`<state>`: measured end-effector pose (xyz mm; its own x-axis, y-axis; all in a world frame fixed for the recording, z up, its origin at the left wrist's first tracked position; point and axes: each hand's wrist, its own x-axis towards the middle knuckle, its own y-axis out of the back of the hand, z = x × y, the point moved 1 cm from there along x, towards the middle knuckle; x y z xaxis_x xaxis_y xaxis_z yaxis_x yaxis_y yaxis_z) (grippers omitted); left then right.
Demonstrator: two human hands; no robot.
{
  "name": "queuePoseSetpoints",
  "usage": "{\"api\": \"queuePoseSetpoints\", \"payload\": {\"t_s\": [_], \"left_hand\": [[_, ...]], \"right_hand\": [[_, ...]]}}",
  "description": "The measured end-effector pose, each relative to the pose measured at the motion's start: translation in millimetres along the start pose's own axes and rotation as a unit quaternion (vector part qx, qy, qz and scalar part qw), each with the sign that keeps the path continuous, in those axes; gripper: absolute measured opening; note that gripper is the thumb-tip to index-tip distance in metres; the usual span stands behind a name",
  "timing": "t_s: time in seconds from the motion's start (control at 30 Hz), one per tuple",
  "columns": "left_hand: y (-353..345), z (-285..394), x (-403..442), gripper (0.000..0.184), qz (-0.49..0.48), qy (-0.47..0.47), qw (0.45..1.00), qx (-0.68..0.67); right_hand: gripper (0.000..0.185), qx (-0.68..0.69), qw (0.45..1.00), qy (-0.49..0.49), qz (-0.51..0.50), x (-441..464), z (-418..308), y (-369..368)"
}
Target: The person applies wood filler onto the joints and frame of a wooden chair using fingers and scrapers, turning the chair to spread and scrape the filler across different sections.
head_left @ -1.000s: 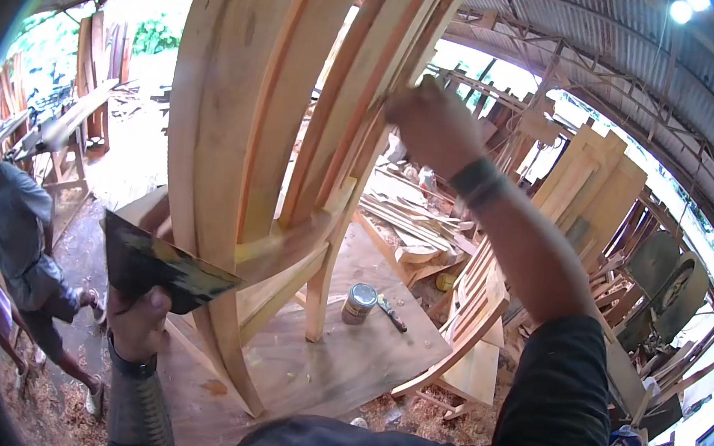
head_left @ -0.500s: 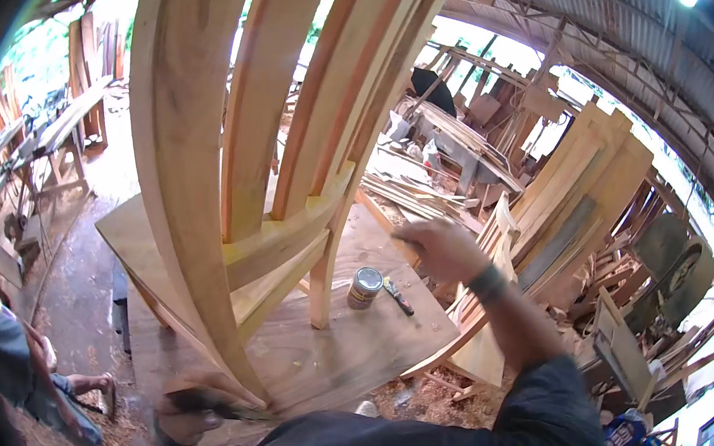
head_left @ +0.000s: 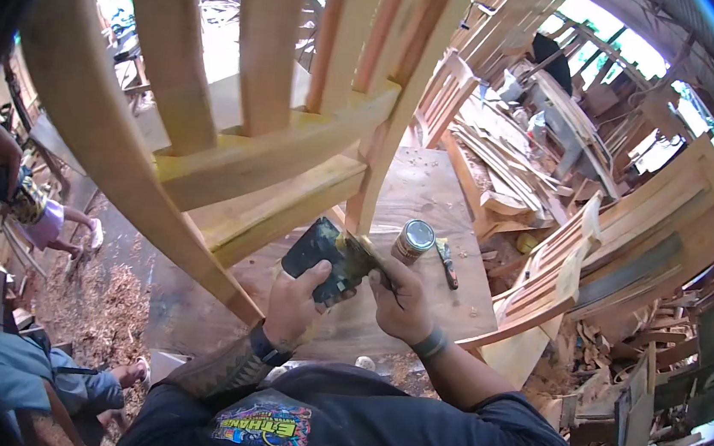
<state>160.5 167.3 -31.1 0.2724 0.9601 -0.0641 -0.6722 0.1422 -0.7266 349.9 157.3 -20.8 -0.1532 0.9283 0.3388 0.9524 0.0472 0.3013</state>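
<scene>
Before my chest, my left hand (head_left: 295, 307) is closed on a dark flat plate (head_left: 310, 249) with yellowish smears. Close against its right edge, my right hand (head_left: 405, 305) grips a thin flat scraper (head_left: 359, 258) coated in yellow-brown paste. My fingers cover part of the scraper, so its handle is hidden. Just beyond my hands, a pale wooden chair frame (head_left: 268, 163) with a slatted back stands tilted on a plywood worktop (head_left: 416, 186). To the right of my right hand are a lidded can (head_left: 414, 239) and a small dark-handled tool (head_left: 448, 264).
Another slatted wooden chair piece (head_left: 545, 280) stands right of the worktop, beside leaning boards (head_left: 656, 243). Thin wood strips (head_left: 509, 164) are piled at the back. Two people are at the left, one in a grey-blue garment (head_left: 16, 371). Shavings (head_left: 114, 294) cover the floor.
My left hand has come up from beside the chair's lower end, and my right hand has drawn back toward it. Both now meet before my chest. The view has shifted downward.
</scene>
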Motion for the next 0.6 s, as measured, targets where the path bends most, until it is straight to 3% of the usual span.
{"api": "queuePoseSetpoints", "payload": {"t_s": [0.1,0.2,0.3,0.33,0.4,0.47,0.53,0.57,0.6], "left_hand": [[-3.5,-11.4,5.9,0.027,0.025,-0.056,0.979,0.194],[-42.5,-15.8,7.8,0.026,0.063,-0.134,0.973,0.176],[-44.7,-15.5,12.1,0.036,0.048,-0.191,0.937,0.288],[-48.7,-18.8,13.0,0.039,0.069,-0.21,0.911,0.347],[-47.3,-24.0,13.4,0.041,0.115,-0.253,0.847,0.453],[-53.4,-38.2,10.1,0.04,0.113,-0.3,0.79,0.523],[-55.1,-49.9,4.1,0.04,0.104,-0.34,0.743,0.567],[-63.1,-48.2,0.7,0.044,0.124,-0.245,0.782,0.559],[-62.1,-50.5,-1.1,0.044,0.124,-0.274,0.753,0.585]], "right_hand": [[0.034,-0.04,0.997,0.007,-0.062,11.3,10.3,26.8],[0.032,-0.077,0.966,0.058,-0.24,18.7,30.9,59.9],[0.032,0.044,0.987,-0.009,-0.152,11.0,51.2,71.2],[0.032,0.069,0.987,-0.087,-0.119,11.4,57.2,80.5],[0.032,0.047,0.997,-0.053,-0.043,14.4,38.7,91.9],[0.03,0.073,0.996,0.007,-0.048,16.9,38.0,86.1],[0.029,0.179,0.982,-0.017,-0.056,17.9,48.7,61.0],[0.029,0.22,0.973,-0.036,-0.055,19.6,50.3,54.8],[0.03,0.231,0.969,-0.041,-0.081,20.9,49.3,54.6]]}}
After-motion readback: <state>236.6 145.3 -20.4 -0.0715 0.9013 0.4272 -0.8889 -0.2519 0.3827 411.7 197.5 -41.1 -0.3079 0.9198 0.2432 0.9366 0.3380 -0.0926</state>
